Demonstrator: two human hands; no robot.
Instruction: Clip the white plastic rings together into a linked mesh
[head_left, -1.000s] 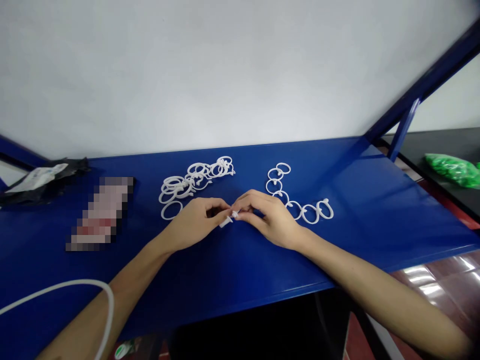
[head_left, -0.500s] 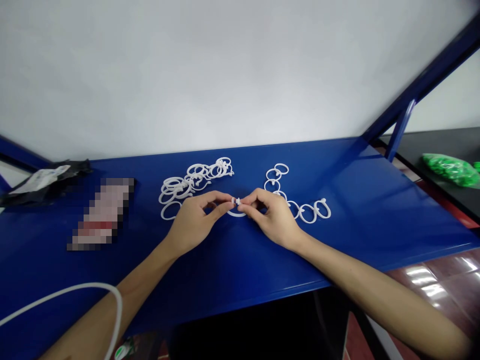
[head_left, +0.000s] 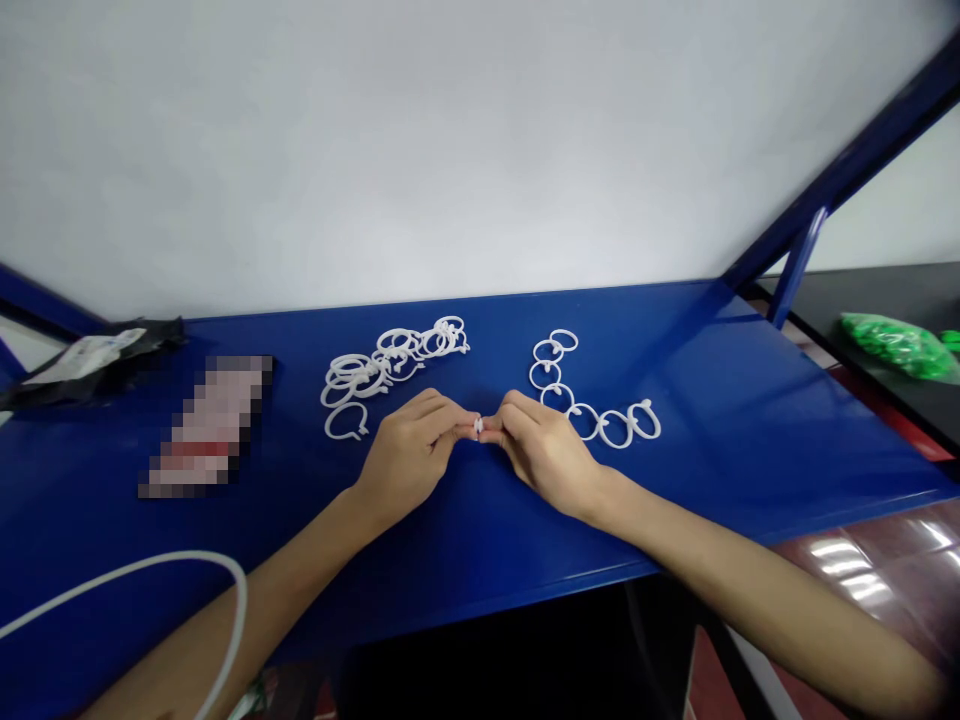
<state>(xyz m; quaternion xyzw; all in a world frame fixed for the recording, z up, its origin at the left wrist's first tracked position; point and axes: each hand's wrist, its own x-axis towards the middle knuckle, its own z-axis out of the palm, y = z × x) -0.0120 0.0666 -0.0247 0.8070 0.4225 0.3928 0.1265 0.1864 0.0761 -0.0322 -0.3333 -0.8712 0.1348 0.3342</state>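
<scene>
My left hand [head_left: 409, 450] and my right hand [head_left: 551, 450] meet over the middle of the blue table, fingertips almost touching. Both pinch a white plastic shower curtain ring [head_left: 478, 427] at its clasp ends; the fingers hide most of it. Left of my left hand lies a loose curtain ring [head_left: 343, 437] with its ends apart. Behind that one is a heap of similar white rings [head_left: 358, 378], some overlapping. Beyond my right hand, several closed rings [head_left: 556, 345] lie in a curved row, edges touching or overlapping.
The blue table [head_left: 450, 560] ends against a pale wall [head_left: 465, 150]. At the left lie a blurred-out flat item [head_left: 214, 420] and a black plastic bag [head_left: 90, 365]. A white cable [head_left: 150, 560] loops over my left forearm. A green bag [head_left: 900, 345] rests on a dark surface at right.
Both hands have come closer together and slightly toward me, and the ring's ends between them have met. The ring now shows less of its loop. Other rings stay put.
</scene>
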